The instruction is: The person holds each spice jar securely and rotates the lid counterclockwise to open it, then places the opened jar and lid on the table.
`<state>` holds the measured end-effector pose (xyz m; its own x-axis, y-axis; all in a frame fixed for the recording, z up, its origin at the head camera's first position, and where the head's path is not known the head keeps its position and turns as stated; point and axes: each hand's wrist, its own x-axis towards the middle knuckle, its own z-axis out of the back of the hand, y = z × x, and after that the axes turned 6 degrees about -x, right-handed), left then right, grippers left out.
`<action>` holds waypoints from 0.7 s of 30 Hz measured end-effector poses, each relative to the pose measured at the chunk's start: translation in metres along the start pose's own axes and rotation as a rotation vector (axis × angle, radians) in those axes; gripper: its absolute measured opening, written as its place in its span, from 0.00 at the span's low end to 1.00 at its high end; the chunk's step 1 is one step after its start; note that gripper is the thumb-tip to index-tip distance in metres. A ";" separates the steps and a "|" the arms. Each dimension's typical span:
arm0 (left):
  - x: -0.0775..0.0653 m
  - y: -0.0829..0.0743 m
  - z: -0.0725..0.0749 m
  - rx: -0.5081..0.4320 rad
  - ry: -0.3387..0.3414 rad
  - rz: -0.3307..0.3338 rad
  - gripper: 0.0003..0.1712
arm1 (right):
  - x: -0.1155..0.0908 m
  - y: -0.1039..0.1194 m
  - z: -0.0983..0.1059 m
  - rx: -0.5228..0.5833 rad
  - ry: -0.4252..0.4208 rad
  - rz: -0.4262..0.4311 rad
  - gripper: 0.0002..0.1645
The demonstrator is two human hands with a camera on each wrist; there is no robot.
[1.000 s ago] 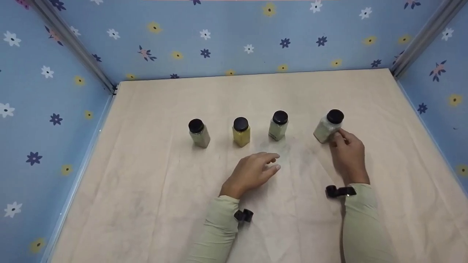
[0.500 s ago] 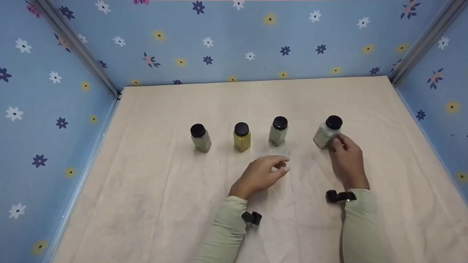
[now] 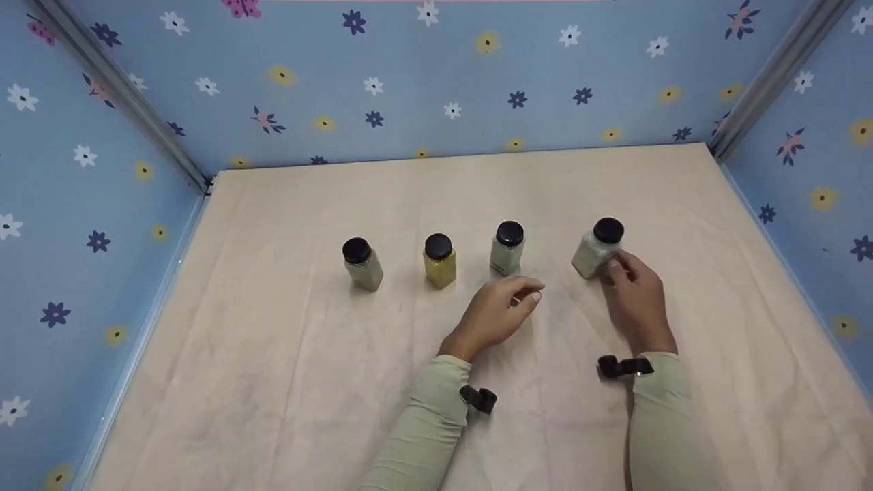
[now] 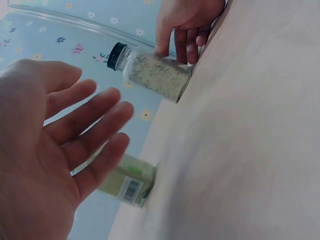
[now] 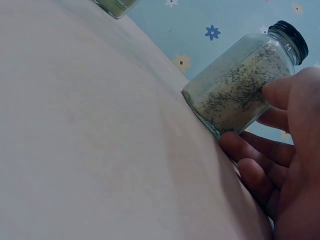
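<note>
My right hand (image 3: 638,296) pinches a clear glass spice jar (image 3: 592,258) with a black lid, thumb and fingers at its side. Pale contents with dark green flecks show inside that jar (image 5: 240,87) in the right wrist view, its base down at the cloth. My left hand (image 3: 496,310) holds nothing; its fingers are loosely bent, just in front of a green spice jar (image 3: 506,257). In the left wrist view, those fingers partly cover the green jar (image 4: 135,182), which carries a barcode label.
Left of the green jar stand a yellow spice jar (image 3: 440,269) and a grey-green one (image 3: 365,274), both black-lidded. A cream cloth (image 3: 273,382) covers the table. Blue flowered panels (image 3: 416,61) rise at the back and both sides.
My left hand has moved right and slightly forward, closer to the green jar. The right hand keeps its pinch on the flecked jar. The head view has shifted a little.
</note>
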<state>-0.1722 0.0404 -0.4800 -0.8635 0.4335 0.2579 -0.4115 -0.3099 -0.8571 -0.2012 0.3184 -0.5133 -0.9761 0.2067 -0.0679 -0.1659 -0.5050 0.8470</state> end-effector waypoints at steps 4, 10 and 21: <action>0.009 0.000 -0.006 0.039 -0.023 -0.026 0.13 | 0.001 0.000 -0.001 -0.012 -0.015 0.010 0.31; 0.020 -0.002 -0.014 0.112 -0.006 -0.075 0.14 | 0.003 -0.002 -0.001 -0.026 -0.013 0.030 0.32; 0.035 0.008 -0.020 0.061 0.024 -0.045 0.14 | 0.004 0.000 -0.002 -0.013 -0.004 -0.018 0.34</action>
<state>-0.2003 0.0698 -0.4866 -0.8366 0.4682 0.2844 -0.4676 -0.3398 -0.8161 -0.2054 0.3178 -0.5144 -0.9723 0.2195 -0.0810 -0.1855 -0.5121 0.8387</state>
